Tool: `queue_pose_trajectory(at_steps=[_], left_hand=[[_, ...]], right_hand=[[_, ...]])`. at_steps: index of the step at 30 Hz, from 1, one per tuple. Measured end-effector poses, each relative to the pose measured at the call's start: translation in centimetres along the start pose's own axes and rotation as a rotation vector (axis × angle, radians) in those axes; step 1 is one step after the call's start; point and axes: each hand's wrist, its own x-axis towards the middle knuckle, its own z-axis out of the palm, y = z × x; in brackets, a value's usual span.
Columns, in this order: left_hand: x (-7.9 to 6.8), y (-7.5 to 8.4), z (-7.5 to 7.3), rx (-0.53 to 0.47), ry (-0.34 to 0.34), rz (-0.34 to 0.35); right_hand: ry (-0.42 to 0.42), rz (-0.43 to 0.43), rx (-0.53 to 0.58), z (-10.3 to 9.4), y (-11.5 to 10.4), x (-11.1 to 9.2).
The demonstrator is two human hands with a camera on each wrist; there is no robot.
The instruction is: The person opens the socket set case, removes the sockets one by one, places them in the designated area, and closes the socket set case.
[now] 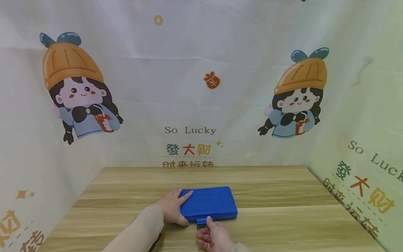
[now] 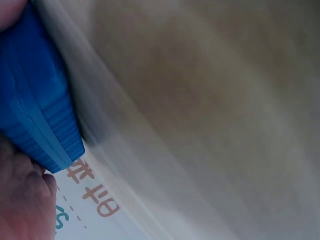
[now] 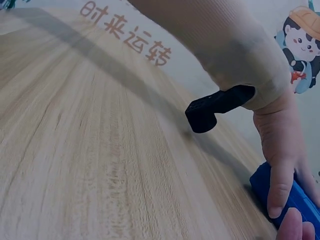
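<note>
A flat blue plastic case (image 1: 209,203) lies closed on the wooden table, with a small latch flap (image 1: 201,222) sticking out from its near edge. My left hand (image 1: 171,208) grips the case's left end, fingers spread over the top and thumb at the near corner. At the near edge my right hand (image 1: 215,234) pinches the flap, thumb on top and the other fingers curled. The left wrist view shows a ribbed end of the case (image 2: 40,95) close up. In the right wrist view, the left hand (image 3: 282,145) holds the case and right fingertips (image 3: 294,227) show at the bottom.
The wood-grain table (image 1: 267,227) extends around the case on all sides. Behind it and at the sides hangs a pale printed cloth (image 1: 189,98) with cartoon figures and lettering. A black wrist-worn device (image 3: 212,110) juts from the left sleeve.
</note>
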Motion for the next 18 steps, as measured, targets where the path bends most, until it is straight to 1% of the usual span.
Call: queue_pose_trajectory(at_steps=[5,10,14,18], left_hand=[[-0.2,-0.1,0.3,0.018,0.025,0.044],[-0.5,0.0,0.0,0.050,0.038,0.079],[-0.9,0.1,-0.3,0.047,0.031,0.087],[-1.2,0.0,-0.4,0.070,0.040,0.095]], right_hand=[[-0.012,-0.006,0.027,-0.1,-0.1,-0.1],[-0.035,-0.046,0.058,-0.2,-0.2,-0.3],[-0.064,-0.061,0.038,-0.3,-0.2,-0.6],[-0.104,-0.067,-0.031,-0.6,-0.6,-0.8]])
